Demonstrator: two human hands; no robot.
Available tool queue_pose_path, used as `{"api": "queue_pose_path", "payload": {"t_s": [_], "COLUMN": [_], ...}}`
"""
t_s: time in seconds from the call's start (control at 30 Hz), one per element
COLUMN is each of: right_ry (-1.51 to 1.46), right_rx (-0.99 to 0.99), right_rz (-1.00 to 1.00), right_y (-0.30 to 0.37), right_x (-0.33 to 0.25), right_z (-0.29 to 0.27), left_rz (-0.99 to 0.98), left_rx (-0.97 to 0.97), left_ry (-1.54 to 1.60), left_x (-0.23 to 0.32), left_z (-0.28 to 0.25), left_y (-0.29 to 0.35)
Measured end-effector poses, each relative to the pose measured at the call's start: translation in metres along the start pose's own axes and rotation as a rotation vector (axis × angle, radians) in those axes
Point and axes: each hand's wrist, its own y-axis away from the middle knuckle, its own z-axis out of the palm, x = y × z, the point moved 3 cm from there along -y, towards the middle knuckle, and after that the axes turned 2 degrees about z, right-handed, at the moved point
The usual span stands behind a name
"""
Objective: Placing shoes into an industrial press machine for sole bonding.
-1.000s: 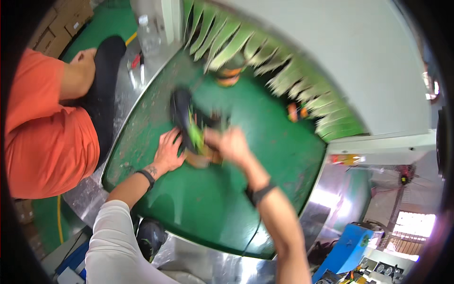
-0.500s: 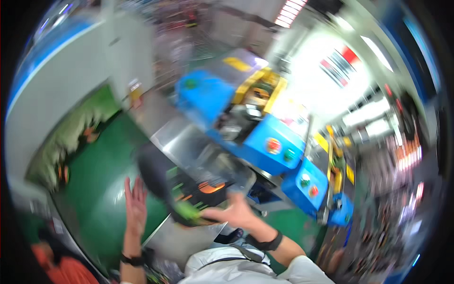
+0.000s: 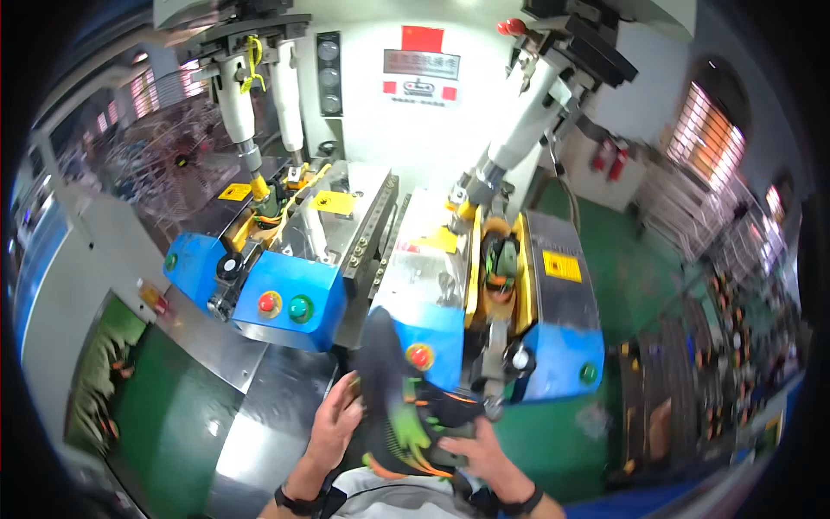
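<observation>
A black shoe (image 3: 413,428) with green and orange markings is in front of me, its long dark end blurred and pointing away. My right hand (image 3: 488,458) grips its right side, thumb across the upper. At the left edge of the dark part, my left hand (image 3: 337,424) has its fingers curled against the shoe; their tips are partly hidden. Beyond the hands stands a two-station press. A similar shoe (image 3: 500,264) sits in its right station between yellow side plates, and another shoe (image 3: 270,206) is in the left station, under a white cylinder (image 3: 233,99).
Blue housings carry red buttons (image 3: 269,303) and green buttons (image 3: 300,308) close ahead. A metal plate (image 3: 259,432) lies left of my hands, beside a green surface (image 3: 164,415). Racks with several shoes (image 3: 718,346) stand at the right, with fire extinguishers (image 3: 609,160) farther back.
My view has swung round from the left to face the press. The shoe has come along in my right hand, and my left hand, spread before, is now curled against it.
</observation>
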Motion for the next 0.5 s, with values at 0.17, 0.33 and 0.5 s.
{"api": "queue_pose_path", "payload": {"t_s": [0.17, 0.33, 0.5], "right_ry": [-0.235, -0.264, -0.232], "right_rx": [0.441, 0.705, 0.88], "right_rz": [-0.233, -0.211, -0.144], "right_y": [0.043, 0.09, 0.124], "right_x": [-0.076, -0.064, -0.054], "right_z": [-0.147, -0.209, -0.229], "left_rz": [-0.127, -0.357, 0.178], "left_rx": [-0.16, -0.067, 0.036], "left_ry": [-0.383, -0.839, -0.998], "left_x": [-0.014, -0.106, -0.207], "left_z": [0.156, 0.251, 0.269], "left_y": [-0.128, -0.316, -0.386]}}
